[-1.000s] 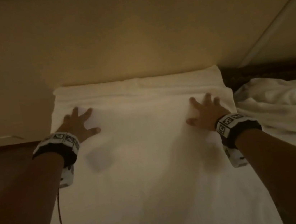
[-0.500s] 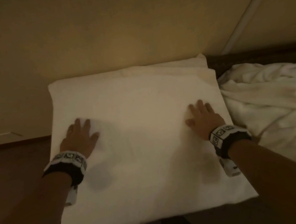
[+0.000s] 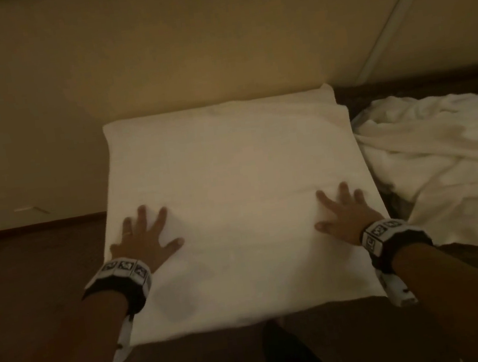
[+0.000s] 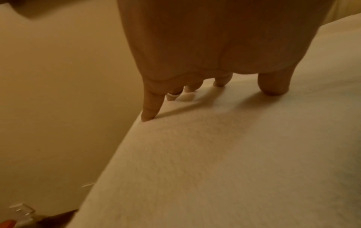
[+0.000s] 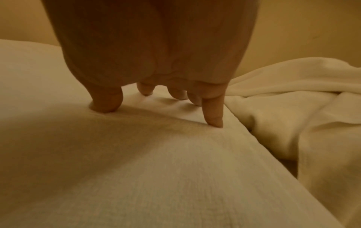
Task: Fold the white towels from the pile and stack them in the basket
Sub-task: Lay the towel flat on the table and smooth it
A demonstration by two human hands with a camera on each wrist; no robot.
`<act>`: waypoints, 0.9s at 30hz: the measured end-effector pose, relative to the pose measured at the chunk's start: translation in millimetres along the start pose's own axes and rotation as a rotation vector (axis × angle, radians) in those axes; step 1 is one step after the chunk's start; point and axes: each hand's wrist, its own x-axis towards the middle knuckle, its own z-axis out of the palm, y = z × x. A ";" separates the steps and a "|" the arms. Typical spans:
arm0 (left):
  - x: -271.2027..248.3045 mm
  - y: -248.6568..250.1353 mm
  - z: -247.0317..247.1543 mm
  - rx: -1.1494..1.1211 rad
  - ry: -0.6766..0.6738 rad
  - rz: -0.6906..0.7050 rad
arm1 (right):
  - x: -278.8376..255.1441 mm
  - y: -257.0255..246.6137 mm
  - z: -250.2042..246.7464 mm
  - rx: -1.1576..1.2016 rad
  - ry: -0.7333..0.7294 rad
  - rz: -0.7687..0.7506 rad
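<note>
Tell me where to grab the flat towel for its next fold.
Probably the two near corners of the folded towel, from its near edge. That edge lies free, and the left hand and right hand already press flat close to it, fingers spread.

The flat folded terry towel (image 3: 235, 211) is plain white, as is the crumpled pile of towels (image 3: 441, 160) beside it. The two wristbands (image 3: 117, 280) are black with black-and-white square markers, the floor (image 3: 34, 299) dark brown, the wall (image 3: 182, 36) tan.
</note>
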 end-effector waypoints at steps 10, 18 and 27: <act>64.7 14.7 -47.6 -0.020 0.027 0.019 | 57.9 -5.9 -50.0 -0.039 0.037 0.008; 26.6 16.9 -10.7 0.029 0.142 0.070 | 24.0 -10.8 -13.6 -0.102 0.297 -0.047; -96.2 -19.7 101.7 0.050 0.172 0.099 | -85.9 18.6 91.0 -0.093 0.195 -0.017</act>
